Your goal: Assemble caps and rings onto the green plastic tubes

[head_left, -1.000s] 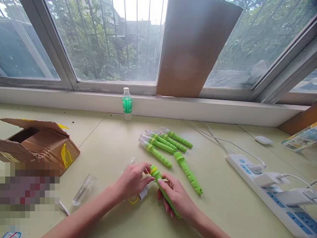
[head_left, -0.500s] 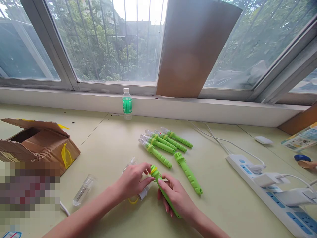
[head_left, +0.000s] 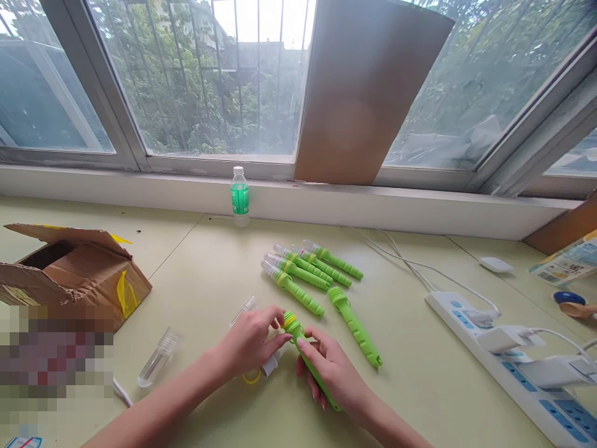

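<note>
My right hand [head_left: 332, 372] is wrapped round a green ribbed handle [head_left: 298, 336] lying slanted on the table. My left hand [head_left: 252, 342] pinches the handle's top end, where a yellow ring sits. Under my left hand lie a white tube [head_left: 273, 366] and a yellow ring [head_left: 252, 377]. Another bare green handle [head_left: 355, 326] lies just right of my hands. Beyond it, several green handles with clear caps [head_left: 303, 269] lie side by side.
A clear cap [head_left: 159, 357] lies to the left, near an open cardboard box [head_left: 69, 267]. A small green-labelled bottle [head_left: 239, 195] stands by the window sill. A white power strip [head_left: 517, 364] with plugs runs along the right. Another person's hand [head_left: 578, 308] shows at the far right edge.
Both hands hold nearly the same pose on the green handle. A hand with a blue object came into view at the far right edge.
</note>
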`<state>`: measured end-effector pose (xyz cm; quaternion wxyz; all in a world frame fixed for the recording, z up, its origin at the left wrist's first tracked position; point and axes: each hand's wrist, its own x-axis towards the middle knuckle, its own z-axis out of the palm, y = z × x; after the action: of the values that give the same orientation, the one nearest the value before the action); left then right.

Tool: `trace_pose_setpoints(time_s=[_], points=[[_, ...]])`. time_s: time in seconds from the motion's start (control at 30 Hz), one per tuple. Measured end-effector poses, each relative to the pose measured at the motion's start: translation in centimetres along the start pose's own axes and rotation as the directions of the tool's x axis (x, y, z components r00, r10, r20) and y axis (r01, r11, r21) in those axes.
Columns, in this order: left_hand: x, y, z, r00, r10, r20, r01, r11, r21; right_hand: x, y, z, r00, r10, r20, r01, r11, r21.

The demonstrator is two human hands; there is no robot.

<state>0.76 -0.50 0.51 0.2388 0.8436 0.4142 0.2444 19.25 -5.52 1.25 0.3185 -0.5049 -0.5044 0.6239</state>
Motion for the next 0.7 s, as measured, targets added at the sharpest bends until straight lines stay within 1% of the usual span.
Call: trace_pose_setpoints(time_s=[0.13, 0.37, 0.53, 0.7], points=[[0.0, 0.0, 0.1, 1.000, -0.011, 0.003, 0.011, 1.000, 0.005, 0.0, 0.2, -0.1, 1.000, -0.004, 0.006, 0.004, 1.000, -0.001], [0.0, 0.0, 0.1, 1.000, -0.017, 0.015, 0.017, 1.000, -0.001, 0.6, 1.5, -0.1, 1.000, -0.020, -0.014, 0.020, 1.000, 0.001], [0.1, 0.2, 0.0, 1.000, -0.024, 0.018, 0.024, 1.000, 0.009, 0.5, 1.5, -0.1, 0.999, -0.032, -0.003, 0.032, 0.999, 0.006], [0.1, 0.1, 0.1, 1.000, -0.016, 0.007, 0.016, 1.000, 0.019, 0.5, 1.6, -0.1, 0.999, -0.029, -0.015, 0.029, 1.000, -0.005]])
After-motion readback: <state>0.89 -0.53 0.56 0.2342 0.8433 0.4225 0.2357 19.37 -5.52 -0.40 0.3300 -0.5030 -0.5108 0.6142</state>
